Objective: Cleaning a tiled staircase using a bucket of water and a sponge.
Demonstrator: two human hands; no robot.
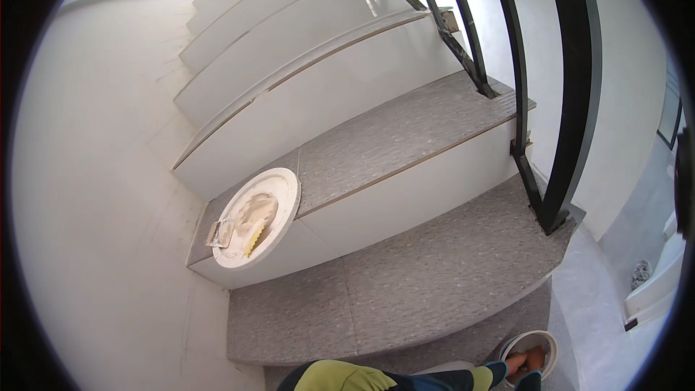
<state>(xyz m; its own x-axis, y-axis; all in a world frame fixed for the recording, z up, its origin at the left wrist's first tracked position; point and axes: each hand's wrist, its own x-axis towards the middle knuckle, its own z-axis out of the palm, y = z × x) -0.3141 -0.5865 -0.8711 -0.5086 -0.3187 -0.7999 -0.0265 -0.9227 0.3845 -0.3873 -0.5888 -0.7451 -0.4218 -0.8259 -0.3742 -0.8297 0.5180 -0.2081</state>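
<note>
Both my hands reach down into a white bucket [553, 353] at the lower right, by the foot of the stairs. My left hand [515, 363] and my right hand [535, 358] are close together inside its rim. Their fingers are too small and partly hidden, so I cannot make out whether they hold anything. What lies in the bucket is hard to see. Up to the left, a round white lid [291, 206] rests on a step and overhangs its edge. On it lie pale paste [258, 207], a yellow toothed scraper [255, 237] and a flat scraper with a clear-looking blade [221, 233].
Grey speckled treads [405, 268] with white risers [405, 174] climb away from me. A white wall [108, 195] bounds the left side. Black metal railing [575, 87] stands on the right. A crumpled grey cloth [641, 274] lies at the far right.
</note>
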